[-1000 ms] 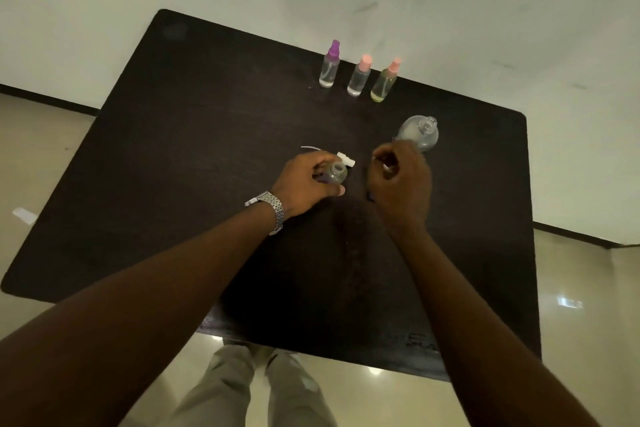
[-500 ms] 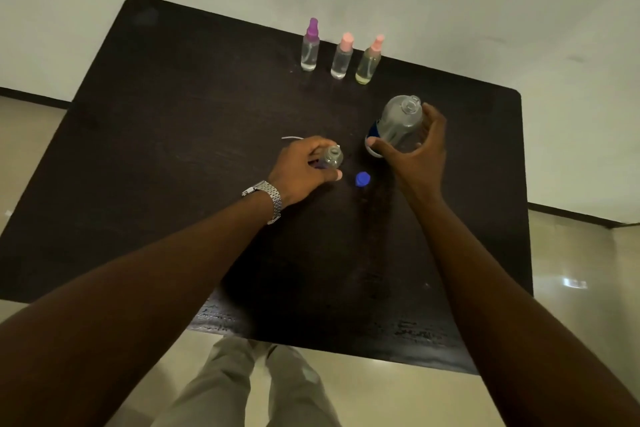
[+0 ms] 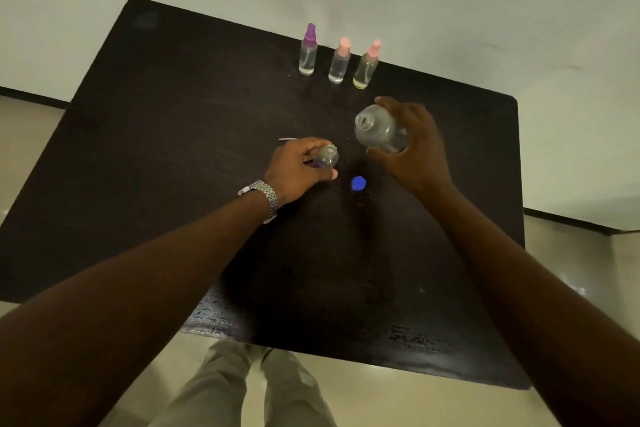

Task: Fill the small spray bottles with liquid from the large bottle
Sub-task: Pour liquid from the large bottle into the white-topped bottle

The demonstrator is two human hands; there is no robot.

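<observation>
My right hand (image 3: pixel 414 149) grips the large clear bottle (image 3: pixel 375 130), uncapped and tilted with its mouth leaning left toward the small bottle. My left hand (image 3: pixel 298 168) holds a small open spray bottle (image 3: pixel 327 156) upright on the dark table (image 3: pixel 173 149). The large bottle's blue cap (image 3: pixel 358 183) lies on the table between my hands. Behind my left hand, the thin white tube of a removed sprayer (image 3: pixel 288 139) pokes out. Three capped spray bottles stand at the back: one with a purple top (image 3: pixel 308 50), two with pink tops (image 3: pixel 340 61) (image 3: pixel 367 66).
The table's far edge meets a pale wall just behind the three bottles. A metal watch (image 3: pixel 265 196) is on my left wrist. My legs and a shiny tiled floor show below the table's near edge.
My right hand set the blue cap down, took hold of the large bottle and has lifted and tilted it leftward toward the small bottle. My left hand has kept hold of the small bottle.
</observation>
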